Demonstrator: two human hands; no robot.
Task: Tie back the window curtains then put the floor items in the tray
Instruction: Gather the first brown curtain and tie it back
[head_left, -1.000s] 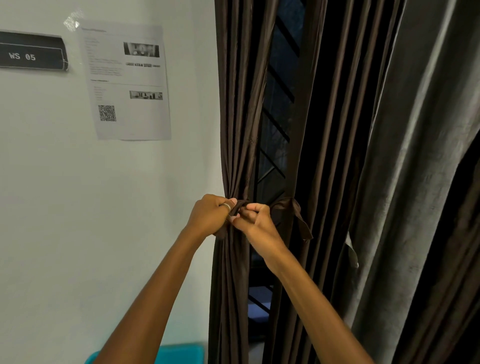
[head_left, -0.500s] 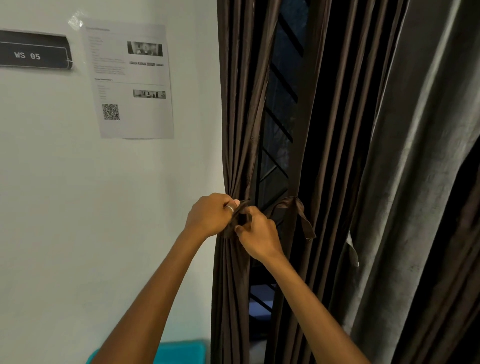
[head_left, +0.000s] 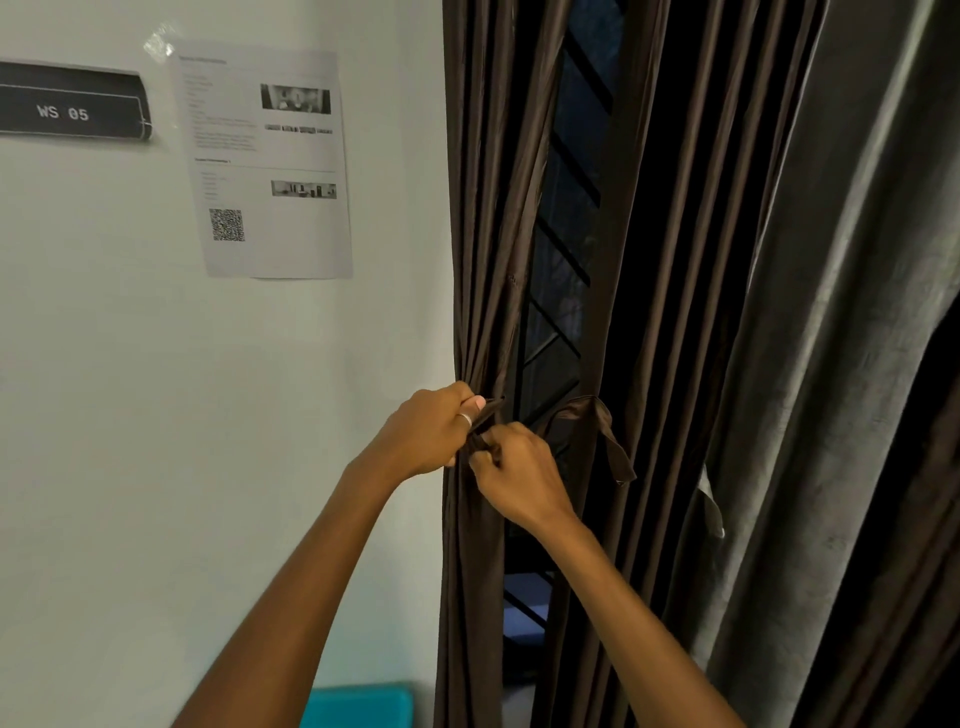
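A dark brown curtain panel (head_left: 483, 234) hangs gathered at the window's left side. A brown fabric tie-back (head_left: 597, 415) loops round the neighbouring panel (head_left: 665, 260), one loose end hanging down. My left hand (head_left: 426, 431), a ring on one finger, grips the gathered curtain and an end of the tie. My right hand (head_left: 519, 478) pinches the tie's end just right of it, fingers curled. Both hands touch at the bunched fabric. A turquoise tray (head_left: 358, 704) shows at the bottom edge.
A white wall (head_left: 156, 415) fills the left, with a printed sheet (head_left: 270, 161) and a black "WS 05" sign (head_left: 67, 109). Dark window bars (head_left: 561, 270) show between the panels. A grey curtain (head_left: 831, 364) hangs at the right.
My right hand has slid down and turned, now pinching the tie lower. My left hand keeps its grip on the gathered curtain.
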